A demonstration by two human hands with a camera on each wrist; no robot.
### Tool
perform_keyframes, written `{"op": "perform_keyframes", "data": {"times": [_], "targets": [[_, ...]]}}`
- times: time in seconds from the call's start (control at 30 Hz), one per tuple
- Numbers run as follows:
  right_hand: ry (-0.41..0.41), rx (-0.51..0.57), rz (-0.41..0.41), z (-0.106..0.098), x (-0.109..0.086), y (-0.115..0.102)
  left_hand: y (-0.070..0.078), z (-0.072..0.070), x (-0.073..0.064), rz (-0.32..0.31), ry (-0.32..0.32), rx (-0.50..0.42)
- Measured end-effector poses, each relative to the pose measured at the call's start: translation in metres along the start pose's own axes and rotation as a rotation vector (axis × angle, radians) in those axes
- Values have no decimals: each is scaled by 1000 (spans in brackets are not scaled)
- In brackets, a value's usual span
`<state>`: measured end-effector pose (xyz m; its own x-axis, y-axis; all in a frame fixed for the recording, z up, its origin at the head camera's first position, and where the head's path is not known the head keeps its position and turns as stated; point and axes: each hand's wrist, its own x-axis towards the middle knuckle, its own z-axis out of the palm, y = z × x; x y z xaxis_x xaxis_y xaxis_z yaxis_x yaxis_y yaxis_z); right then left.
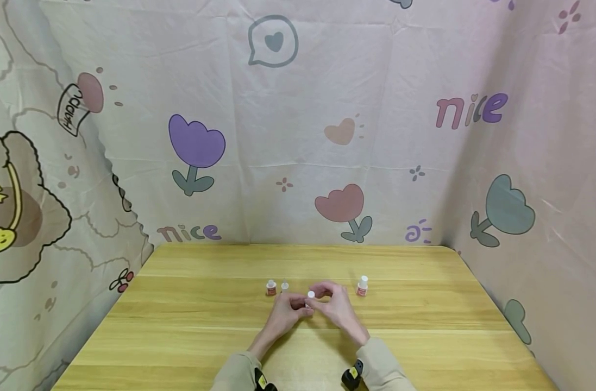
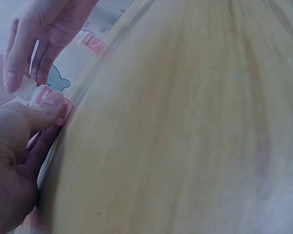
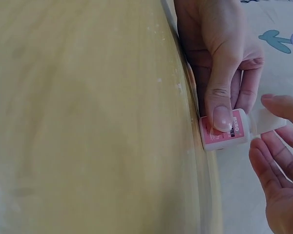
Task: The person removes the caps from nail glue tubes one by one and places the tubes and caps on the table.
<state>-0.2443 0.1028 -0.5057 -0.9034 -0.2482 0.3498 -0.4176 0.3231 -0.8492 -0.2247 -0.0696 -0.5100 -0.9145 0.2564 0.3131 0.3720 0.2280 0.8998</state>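
Printed cloth [image 1: 298, 98] hangs behind the table [image 1: 180, 347] and down both sides of the frame, creased and soft-coloured, with a purple tulip [image 1: 196, 142] at upper left; it probably serves to screen off the workspace. Yellowish wood grain runs across the tabletop, whose far edge meets the cloth below mid-frame. At lower centre of the head view, the held bottle [image 3: 241, 127] is upright between both hands, cap uppermost; whether its base touches the wood I cannot tell. The left hand [image 1: 284, 316] grasps the pink-labelled body, thumb over the label, a hold that seems meant to keep the bottle from turning. The right hand [image 1: 338, 309] pinches the white cap [image 3: 267, 121], which looks like a split of duties: one hand steadies, the other has the top. To the left of the hands stands a red-labelled bottle [image 1: 271, 288], and just beside it a small whitish item [image 1: 285, 286], partly hidden by the left hand and too small to identify. Another white-capped bottle [image 1: 362, 287] stands upright to the right, apart from the fingers. Such spacing, I judge, leaves the middle for handling. Beige sleeves [image 1: 383, 361] enter from the bottom edge.
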Motion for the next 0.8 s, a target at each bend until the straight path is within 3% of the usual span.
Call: {"op": "perform_keyframes", "data": {"times": [0.07,0.27,0.5,0.63,0.8], "targets": [[16,-16,1,1,0,-2,-2,1,1,-9,6,12],[2,-40,-2,-5,-4,-34,-29,3,6,-30,-7,3],[-24,-6,-24,0,-1,-3,-31,1,6,-29,-25,7],[-26,21,-23,-1,-1,-1,-33,2,6,-32,-20,-10],[20,-18,-13,0,0,-3,-33,2,6,-33,-17,-44]]}}
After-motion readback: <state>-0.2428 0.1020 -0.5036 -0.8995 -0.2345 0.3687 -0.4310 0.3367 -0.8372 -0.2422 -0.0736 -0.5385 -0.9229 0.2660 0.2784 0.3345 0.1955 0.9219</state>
